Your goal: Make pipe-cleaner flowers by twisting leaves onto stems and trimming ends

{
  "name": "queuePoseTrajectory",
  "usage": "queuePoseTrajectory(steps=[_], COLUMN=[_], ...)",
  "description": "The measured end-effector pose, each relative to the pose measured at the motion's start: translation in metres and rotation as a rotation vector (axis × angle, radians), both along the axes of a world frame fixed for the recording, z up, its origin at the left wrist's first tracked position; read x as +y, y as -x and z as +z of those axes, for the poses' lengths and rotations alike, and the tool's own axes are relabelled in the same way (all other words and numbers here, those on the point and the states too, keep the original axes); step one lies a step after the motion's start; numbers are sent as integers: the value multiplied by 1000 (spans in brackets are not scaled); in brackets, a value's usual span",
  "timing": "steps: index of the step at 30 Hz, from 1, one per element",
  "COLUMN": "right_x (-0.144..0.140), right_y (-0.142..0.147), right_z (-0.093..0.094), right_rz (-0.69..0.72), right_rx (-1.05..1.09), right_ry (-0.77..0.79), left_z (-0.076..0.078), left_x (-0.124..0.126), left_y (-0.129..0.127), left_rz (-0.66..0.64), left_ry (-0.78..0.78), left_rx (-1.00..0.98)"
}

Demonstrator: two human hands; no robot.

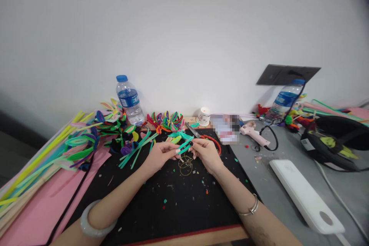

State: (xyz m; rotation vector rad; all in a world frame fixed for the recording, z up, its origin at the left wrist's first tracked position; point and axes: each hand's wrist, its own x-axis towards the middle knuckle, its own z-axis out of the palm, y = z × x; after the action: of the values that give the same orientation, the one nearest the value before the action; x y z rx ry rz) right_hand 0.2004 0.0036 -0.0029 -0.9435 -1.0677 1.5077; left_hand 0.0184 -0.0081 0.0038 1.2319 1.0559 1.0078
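Note:
Between both hands, above the black mat [144, 207], is a bent teal pipe cleaner [183, 146] forming narrow loops. My left hand [164, 155] pinches its left end with thumb and forefinger. At the other end, my right hand [206, 154] grips it, close to a small black bit that I cannot make out clearly. Thin gold wire rings [186, 166] lie on the mat just under the fingers. Behind the hands are scissors [193, 130] with red-orange handles, partly hidden by the right hand. Loose teal pipe cleaner stems [138, 150] rest left of my left hand.
Pipe cleaner flowers [165, 121] line the wall, with more flowers [77, 146] at left. Water bottles [129, 100] stand at both sides. A paper cup [203, 117], a pink glue gun [255, 134] and a white power strip [305, 196] are further right. Scraps dot the mat.

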Motion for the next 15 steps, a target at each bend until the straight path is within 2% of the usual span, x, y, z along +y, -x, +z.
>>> queuePoseTrajectory(steps=[8, 15], right_x=[-1, 0], right_y=[0, 0], right_z=[3, 2], right_rz=[16, -26], right_rx=[-99, -105], right_ry=[-45, -23], left_z=[-6, -2], left_x=[2, -1], left_y=[4, 2], left_rz=[-121, -86], left_ry=[-101, -200], left_rx=[135, 111])
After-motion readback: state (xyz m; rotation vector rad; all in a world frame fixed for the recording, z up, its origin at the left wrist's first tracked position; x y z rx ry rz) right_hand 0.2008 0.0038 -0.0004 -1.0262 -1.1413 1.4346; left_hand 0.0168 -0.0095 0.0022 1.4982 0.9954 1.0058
